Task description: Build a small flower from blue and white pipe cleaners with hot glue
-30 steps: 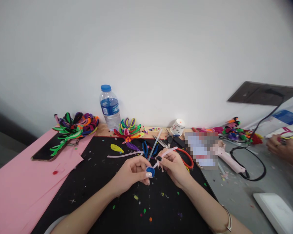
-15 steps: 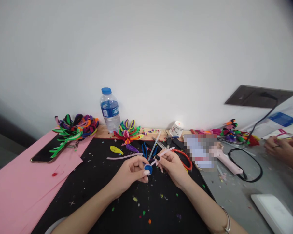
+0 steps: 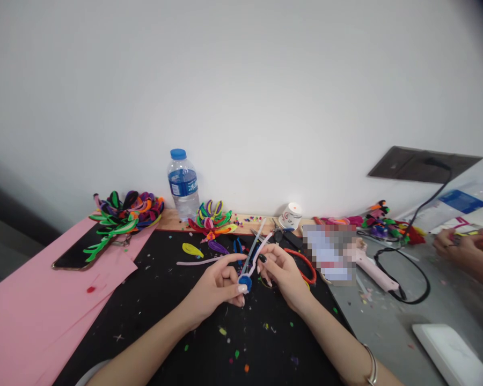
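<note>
Several scraps, an orange one (image 3: 247, 368) among them, are strewn over the near part of the black mat (image 3: 209, 358), and just beyond them the action is found! The blue coil (image 3: 246, 280) is held above the mat, pinched firmly between the thumb and fingers of the left hand (image 3: 214, 285), no gap shown. From the pale rim around the coil, the pale strip (image 3: 267, 239) is led upward, and it is caught lightly by the right hand (image 3: 285, 274), thumb and forefinger all but closed on it, the other fingers loosely curled. By the look of it, a wrap around the coil is in hand, and steadiness is called for: the coil should be kept flat, the strip drawn snug against the rim, each turn laid close on the last, the fuzz not crushed by hard pulling. If that pinch is slackened, the winding could well be sprung loose! Behind the hands, the grey stick (image 3: 255, 243) is seen almost in line with the strip; whether the coil is touched by it cannot be told. Farther out, the yellow loop (image 3: 192, 250) and the purple loop (image 3: 217, 247) are kept well apart from the work.
</note>
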A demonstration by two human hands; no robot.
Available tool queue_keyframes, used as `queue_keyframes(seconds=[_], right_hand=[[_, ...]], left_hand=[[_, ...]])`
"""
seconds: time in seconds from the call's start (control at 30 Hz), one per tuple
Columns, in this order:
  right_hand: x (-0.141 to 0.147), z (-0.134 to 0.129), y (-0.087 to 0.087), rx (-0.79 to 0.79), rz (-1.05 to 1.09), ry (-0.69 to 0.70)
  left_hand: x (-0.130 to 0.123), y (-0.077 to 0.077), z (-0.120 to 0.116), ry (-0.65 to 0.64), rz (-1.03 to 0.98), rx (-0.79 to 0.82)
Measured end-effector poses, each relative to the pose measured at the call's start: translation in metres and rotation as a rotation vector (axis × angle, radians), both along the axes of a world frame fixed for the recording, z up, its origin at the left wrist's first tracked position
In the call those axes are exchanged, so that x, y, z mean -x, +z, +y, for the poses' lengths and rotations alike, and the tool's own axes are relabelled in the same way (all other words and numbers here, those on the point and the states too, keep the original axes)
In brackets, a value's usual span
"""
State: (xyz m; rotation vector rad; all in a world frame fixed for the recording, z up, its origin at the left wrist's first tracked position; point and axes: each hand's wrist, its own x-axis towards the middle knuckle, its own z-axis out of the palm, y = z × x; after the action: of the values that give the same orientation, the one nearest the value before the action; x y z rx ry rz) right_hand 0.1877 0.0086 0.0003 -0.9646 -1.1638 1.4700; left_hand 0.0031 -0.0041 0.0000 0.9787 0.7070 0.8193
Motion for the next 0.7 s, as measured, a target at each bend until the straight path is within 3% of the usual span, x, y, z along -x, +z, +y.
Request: queue_keyframes(seconds=[0.3,0.7], right_hand=[[-0.0022,0.0031,-0.0001,-0.009,-0.024,-0.075],[-0.0020,0.0001,-0.0015,-0.028,-0.232,0.033]], left_hand=[[0.0017,0.0043,-0.0029,-0.084,-0.073,0.036],[0.0028,0.0022,-0.0058,-0.312,-0.075,0.091]])
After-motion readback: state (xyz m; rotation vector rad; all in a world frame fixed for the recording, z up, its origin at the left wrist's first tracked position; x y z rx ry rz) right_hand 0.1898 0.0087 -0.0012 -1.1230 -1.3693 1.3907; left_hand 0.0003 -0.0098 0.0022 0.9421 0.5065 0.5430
